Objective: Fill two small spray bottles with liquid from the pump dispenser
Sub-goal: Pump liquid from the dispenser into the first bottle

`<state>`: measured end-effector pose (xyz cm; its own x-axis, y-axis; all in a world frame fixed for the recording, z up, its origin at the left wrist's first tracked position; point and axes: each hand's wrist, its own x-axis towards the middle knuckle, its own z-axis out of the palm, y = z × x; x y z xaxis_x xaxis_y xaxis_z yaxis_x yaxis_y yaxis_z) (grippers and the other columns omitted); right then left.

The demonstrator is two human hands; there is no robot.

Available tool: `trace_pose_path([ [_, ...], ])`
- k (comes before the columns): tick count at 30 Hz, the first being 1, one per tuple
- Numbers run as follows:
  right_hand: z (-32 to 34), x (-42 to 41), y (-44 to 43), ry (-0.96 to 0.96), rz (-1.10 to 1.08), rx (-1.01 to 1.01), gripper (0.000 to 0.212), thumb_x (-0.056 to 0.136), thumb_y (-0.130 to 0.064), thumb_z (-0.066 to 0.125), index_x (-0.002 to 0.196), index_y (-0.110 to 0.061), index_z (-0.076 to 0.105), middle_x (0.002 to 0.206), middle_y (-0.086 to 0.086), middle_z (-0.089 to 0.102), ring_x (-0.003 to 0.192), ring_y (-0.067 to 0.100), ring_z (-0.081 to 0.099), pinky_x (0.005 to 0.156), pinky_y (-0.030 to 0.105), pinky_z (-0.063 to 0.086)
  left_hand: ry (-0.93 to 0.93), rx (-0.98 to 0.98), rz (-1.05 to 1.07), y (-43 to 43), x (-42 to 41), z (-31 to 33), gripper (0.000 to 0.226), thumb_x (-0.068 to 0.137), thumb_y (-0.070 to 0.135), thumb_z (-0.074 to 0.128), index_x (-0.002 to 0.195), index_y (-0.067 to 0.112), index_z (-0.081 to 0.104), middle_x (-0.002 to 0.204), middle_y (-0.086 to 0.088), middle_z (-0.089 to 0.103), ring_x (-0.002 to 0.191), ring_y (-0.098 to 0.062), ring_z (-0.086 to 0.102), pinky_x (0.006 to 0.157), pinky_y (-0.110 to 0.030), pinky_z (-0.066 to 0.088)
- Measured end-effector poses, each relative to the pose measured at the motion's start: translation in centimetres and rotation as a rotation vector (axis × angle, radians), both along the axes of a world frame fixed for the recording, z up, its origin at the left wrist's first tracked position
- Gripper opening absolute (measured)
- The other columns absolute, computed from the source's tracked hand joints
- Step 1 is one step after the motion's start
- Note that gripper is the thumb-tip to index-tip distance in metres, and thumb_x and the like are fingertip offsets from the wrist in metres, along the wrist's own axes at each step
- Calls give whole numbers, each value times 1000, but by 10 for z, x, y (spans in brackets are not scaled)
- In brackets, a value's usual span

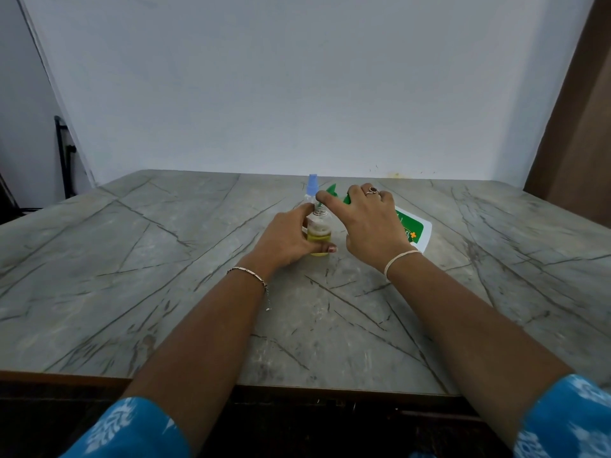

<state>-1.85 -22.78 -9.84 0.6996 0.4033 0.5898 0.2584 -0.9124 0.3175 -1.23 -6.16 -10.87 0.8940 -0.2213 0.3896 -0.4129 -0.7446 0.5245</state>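
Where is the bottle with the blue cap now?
In the head view, the capped bottle stands on the table just behind the left hand and the open bottle, left of the dispenser.

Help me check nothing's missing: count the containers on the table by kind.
Small spray bottles: 2 (part-filled bottle held by the left hand, blue-capped bottle behind it)
Dispensers: 1 (pump dispenser gripped by the right hand)
Total: 3
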Motion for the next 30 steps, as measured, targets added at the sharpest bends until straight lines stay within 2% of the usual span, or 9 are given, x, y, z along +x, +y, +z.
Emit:
trace_pose_path([
  [4, -2, 0, 0, -21, -13, -15, 87, 74, -11, 68, 140, -38, 18, 112, 16, 53, 106, 35, 52, 89, 50, 43, -2, -2, 1, -1, 0, 0, 82, 65, 49, 81, 134, 20, 47, 127, -4, 61, 108, -19, 59, 86, -22, 43],
  [10, 1, -1, 2, 7, -27, -7, 84, 76, -13, 68, 138, -36, 16, 117, 16, 51, 111, 35, 50, 92, 49, 41, -7, 5, 5, 0, 2, -1, 81, 66, 50, 81, 134, 22, 47, 126, -3, 62, 106, -18, 59, 86, -21, 43],
  [13, 3, -2, 6, -5, -32, 10, 79, 75, -12, 68, 136, -33, 23, 116, 15, 52, 109, 34, 50, 90, 49, 41, -2, 9, 5, 0, 3, -2, 83, 66, 50, 80, 136, 21, 45, 129, -3, 61, 110, -20, 59, 90, -25, 44],
  [17, 3, -3, 9, -9, -29, 24, 76, 74, -14, 71, 136, -31, 28, 117, 15, 52, 111, 35, 49, 92, 49, 41, -6, 10, -1, 1, 5, -3, 81, 66, 49, 80, 134, 22, 46, 128, -3, 61, 109, -20, 59, 88, -23, 43],
  [26, 2, -4, 0, 24, -16, 23, 88, 77, -15, 69, 139, -38, 11, 119, 14, 52, 113, 34, 49, 94, 48, 41, 9, 15, 6, 2, 12, -6, 82, 63, 57, 80, 131, 25, 47, 123, 0, 63, 105, -19, 60, 91, -30, 49],
  [30, 2, -5, 1, 36, -17, 26, 89, 77, -16, 70, 141, -39, 12, 119, 14, 52, 114, 34, 49, 95, 48, 41, -9, 4, -8, 3, 12, -7, 80, 63, 55, 80, 130, 25, 48, 121, 1, 64, 98, -12, 58, 87, -25, 46],
])
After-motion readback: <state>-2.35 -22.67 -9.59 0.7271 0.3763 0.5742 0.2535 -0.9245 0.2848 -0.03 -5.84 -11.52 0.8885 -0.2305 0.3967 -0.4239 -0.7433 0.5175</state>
